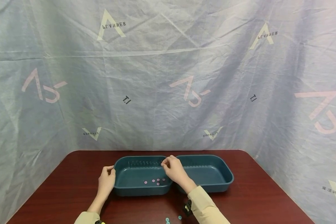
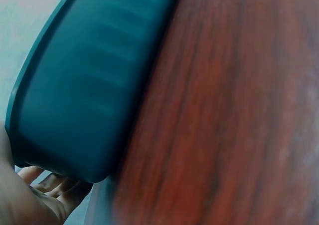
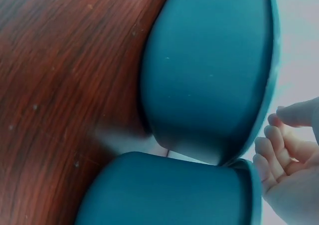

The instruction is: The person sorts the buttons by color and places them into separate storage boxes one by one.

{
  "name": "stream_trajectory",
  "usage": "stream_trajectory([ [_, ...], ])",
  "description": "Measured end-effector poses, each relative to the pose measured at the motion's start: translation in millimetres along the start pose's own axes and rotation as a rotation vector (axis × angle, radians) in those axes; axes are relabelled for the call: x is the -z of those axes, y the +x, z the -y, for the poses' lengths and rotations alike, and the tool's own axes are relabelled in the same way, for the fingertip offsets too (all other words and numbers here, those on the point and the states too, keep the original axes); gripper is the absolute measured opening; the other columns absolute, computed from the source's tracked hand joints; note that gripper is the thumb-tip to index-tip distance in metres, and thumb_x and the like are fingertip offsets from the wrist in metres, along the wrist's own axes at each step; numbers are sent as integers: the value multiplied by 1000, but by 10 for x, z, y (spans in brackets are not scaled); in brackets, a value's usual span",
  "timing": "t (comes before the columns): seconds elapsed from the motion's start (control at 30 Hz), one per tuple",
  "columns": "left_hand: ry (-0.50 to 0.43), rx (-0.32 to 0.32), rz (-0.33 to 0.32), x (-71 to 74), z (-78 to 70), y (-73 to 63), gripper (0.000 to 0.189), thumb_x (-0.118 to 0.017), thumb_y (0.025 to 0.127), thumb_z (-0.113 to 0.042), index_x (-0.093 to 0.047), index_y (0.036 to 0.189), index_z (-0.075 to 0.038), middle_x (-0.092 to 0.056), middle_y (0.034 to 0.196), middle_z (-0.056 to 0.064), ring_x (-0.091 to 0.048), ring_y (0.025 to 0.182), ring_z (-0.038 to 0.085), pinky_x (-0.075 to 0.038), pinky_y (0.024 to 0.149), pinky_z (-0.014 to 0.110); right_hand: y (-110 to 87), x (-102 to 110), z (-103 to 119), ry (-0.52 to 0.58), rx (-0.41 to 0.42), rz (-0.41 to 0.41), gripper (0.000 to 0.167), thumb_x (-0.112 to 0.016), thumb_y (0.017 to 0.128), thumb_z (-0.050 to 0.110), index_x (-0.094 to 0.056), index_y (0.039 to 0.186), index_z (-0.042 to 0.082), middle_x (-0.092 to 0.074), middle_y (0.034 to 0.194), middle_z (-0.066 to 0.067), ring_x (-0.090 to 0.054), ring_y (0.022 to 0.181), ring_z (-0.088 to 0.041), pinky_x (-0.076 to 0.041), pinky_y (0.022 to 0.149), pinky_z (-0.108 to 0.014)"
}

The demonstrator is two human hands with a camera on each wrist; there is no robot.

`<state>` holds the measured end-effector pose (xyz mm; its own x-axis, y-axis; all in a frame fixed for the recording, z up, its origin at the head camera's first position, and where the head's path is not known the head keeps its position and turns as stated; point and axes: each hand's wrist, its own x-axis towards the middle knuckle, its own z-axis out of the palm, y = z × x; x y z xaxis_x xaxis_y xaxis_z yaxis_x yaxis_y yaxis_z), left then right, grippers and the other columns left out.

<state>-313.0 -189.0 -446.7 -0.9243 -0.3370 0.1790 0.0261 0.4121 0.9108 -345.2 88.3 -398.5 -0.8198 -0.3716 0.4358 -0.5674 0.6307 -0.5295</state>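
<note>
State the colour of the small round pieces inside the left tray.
The pieces are pink; best seen in the head view.

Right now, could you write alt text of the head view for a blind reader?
A person's left hand holds the left tray, where five small pink discs lie; the curled right hand is over that tray's end beside the right tray. Both teal trays stand on a dark red table.
</note>
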Motion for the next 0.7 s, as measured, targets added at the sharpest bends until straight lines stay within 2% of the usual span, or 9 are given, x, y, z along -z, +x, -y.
stream_trajectory([
  [0.3, -9, 1, 11, -9, 33, 21, 41, -31, 99, -19, -38, 132, 5, -46, 128, 31, -49, 110, 41, -39, 86, 51, -130, 138, 56, 19, 32, -12, 9, -63, 90, 15, -68, 93, 9, -52, 78, 2, -45, 64, -5, -43, 58, -19],
  [0.7, -2, 15, 23, 11, 9, 0, 43, -29, 101, -22, -37, 133, 6, -43, 131, 31, -46, 113, 42, -37, 90, 54, -361, 291, 122, 33, 72, 41, 10, -65, 89, 19, -71, 91, 11, -51, 76, 6, -46, 65, -1, -44, 59, -18],
])
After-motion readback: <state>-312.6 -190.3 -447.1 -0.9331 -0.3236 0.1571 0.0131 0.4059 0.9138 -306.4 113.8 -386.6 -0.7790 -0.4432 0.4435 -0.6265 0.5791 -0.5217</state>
